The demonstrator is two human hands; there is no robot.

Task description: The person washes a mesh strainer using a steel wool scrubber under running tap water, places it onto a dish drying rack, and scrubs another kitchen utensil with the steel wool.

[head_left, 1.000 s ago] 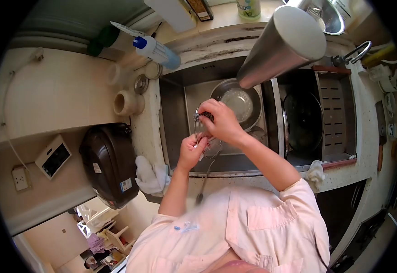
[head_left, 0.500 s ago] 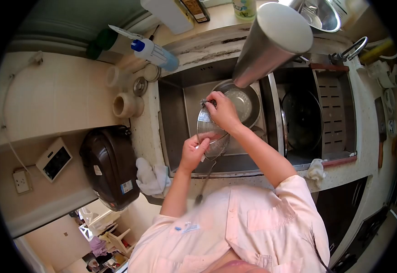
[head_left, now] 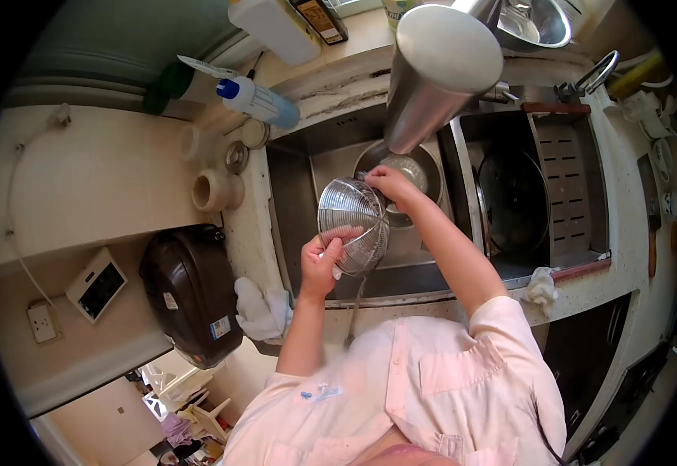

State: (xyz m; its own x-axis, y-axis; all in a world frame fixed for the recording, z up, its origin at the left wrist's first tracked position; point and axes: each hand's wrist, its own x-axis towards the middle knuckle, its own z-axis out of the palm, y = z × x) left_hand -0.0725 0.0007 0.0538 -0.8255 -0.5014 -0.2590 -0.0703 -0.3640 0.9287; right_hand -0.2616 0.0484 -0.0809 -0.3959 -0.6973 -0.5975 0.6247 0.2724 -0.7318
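A round wire strainer [head_left: 363, 213] is held tilted over the left sink basin, its ribbed wire bowl turned toward me. My left hand [head_left: 320, 268] is closed on its near-left rim, and some fingers show through the mesh. A thin handle [head_left: 356, 307] runs from the strainer toward my shirt. At the strainer's far right edge, my right hand [head_left: 391, 186] is closed around a steel wool scrubber, of which only a small grey bit shows past the fingertips. Beneath my right hand, a metal bowl [head_left: 432, 167] sits in the basin.
A tall steel cylinder [head_left: 447, 66] rises over the back of the sink [head_left: 296, 186]. The right basin holds a dark round pan [head_left: 513, 202]. A blue-capped bottle [head_left: 257, 102] and a beige jar [head_left: 213, 191] stand left; white cloths [head_left: 261, 307] lie on the near counter.
The strainer has turned so that more of its wire bowl faces me. My right hand has shifted slightly right and down, along its far edge. My left hand keeps its hold.
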